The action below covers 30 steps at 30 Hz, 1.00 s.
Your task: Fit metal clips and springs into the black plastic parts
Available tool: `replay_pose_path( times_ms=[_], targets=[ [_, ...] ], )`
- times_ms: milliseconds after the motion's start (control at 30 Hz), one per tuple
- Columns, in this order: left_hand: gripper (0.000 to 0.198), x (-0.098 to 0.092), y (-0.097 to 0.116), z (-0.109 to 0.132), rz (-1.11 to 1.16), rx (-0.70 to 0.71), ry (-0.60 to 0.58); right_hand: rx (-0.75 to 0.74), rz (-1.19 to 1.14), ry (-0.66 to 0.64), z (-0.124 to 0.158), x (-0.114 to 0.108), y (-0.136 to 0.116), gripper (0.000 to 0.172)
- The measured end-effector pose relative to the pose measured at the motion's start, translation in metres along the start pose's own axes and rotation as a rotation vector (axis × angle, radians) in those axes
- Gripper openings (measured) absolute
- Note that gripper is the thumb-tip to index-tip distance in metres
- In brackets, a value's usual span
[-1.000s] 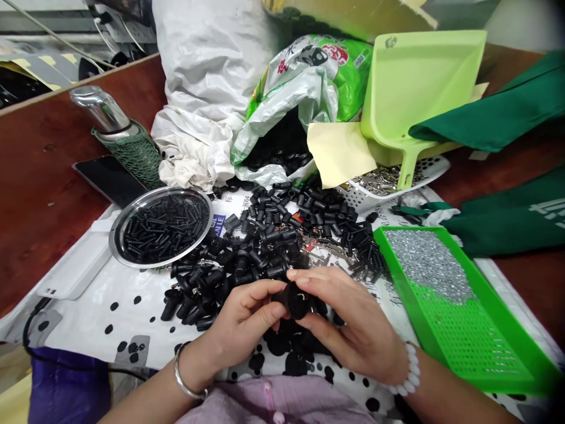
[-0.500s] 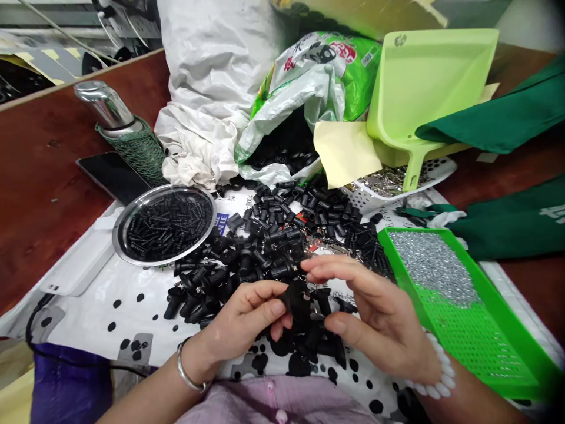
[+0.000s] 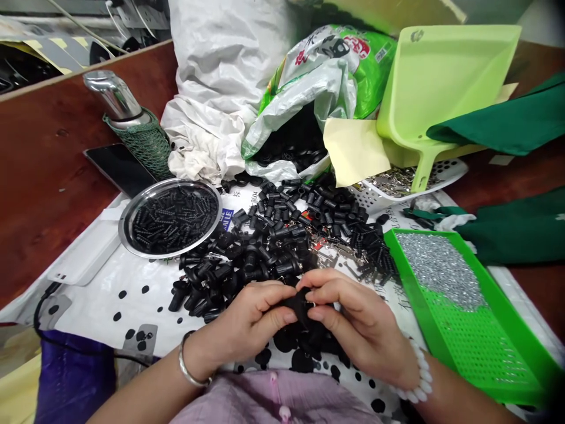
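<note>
My left hand [image 3: 249,321] and my right hand [image 3: 353,324] meet over the near edge of the table, both pinched on one small black plastic part [image 3: 299,305]. The left thumb and fingers grip it from the left; the right fingertips press on it from the right and above. Just beyond the hands lies a heap of black plastic parts [image 3: 265,253] on a white sheet with black dots [image 3: 132,294]. A silver bangle is on the left wrist and a white bead bracelet on the right wrist.
A steel dish of small black pieces [image 3: 172,217] sits left of the heap. A green tray of tiny metal bits [image 3: 463,300] lies at right. Behind are white and green bags [image 3: 309,88], a lime dustpan [image 3: 436,88], a white basket [image 3: 410,179], a flask [image 3: 132,126] and a phone [image 3: 119,168].
The right hand, lifted open half a second ago, has closed back onto the black part. Both hands sit slightly lower and nearer; the view has shifted a little.
</note>
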<state>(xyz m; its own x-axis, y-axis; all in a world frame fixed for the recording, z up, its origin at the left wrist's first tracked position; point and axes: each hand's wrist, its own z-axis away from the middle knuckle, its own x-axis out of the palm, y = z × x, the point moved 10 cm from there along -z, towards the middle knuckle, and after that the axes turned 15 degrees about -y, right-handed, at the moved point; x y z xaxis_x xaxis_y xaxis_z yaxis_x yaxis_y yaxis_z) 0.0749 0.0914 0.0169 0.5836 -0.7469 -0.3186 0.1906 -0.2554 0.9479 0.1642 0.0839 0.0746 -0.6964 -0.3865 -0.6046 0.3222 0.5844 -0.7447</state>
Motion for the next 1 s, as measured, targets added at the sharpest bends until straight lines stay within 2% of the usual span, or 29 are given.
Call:
replay_pose_path(
  times_ms=[167,300,400,500,600,700,800,1000],
  targets=[
    [0.023,0.0,0.019,0.002,-0.388,0.087,0.09,0.039,-0.067,0.104,0.01,0.0,0.008,0.014],
    [0.023,0.006,0.022,0.0,-0.484,0.116,0.117,0.134,-0.232,0.182,0.015,0.0,0.027,0.008],
    [0.022,0.004,0.021,-0.005,-0.415,0.063,0.092,0.144,-0.336,0.197,0.015,0.0,0.033,0.007],
    [0.019,0.001,0.018,-0.009,-0.248,-0.038,0.002,0.104,-0.316,0.186,0.015,-0.006,0.027,0.011],
    [0.016,0.006,0.02,-0.01,-0.075,-0.046,-0.122,0.003,-0.157,0.069,0.011,-0.007,0.009,0.018],
    [0.018,0.011,0.023,-0.008,-0.111,-0.011,-0.177,-0.07,-0.097,-0.06,0.009,-0.001,0.0,0.019],
    [0.018,0.01,0.028,-0.006,-0.288,0.03,-0.105,-0.039,-0.11,-0.027,0.01,-0.002,0.004,0.018],
    [0.017,0.004,0.048,-0.005,-0.563,0.172,0.147,-0.003,-0.112,0.23,0.026,-0.005,0.01,0.023]
  ],
)
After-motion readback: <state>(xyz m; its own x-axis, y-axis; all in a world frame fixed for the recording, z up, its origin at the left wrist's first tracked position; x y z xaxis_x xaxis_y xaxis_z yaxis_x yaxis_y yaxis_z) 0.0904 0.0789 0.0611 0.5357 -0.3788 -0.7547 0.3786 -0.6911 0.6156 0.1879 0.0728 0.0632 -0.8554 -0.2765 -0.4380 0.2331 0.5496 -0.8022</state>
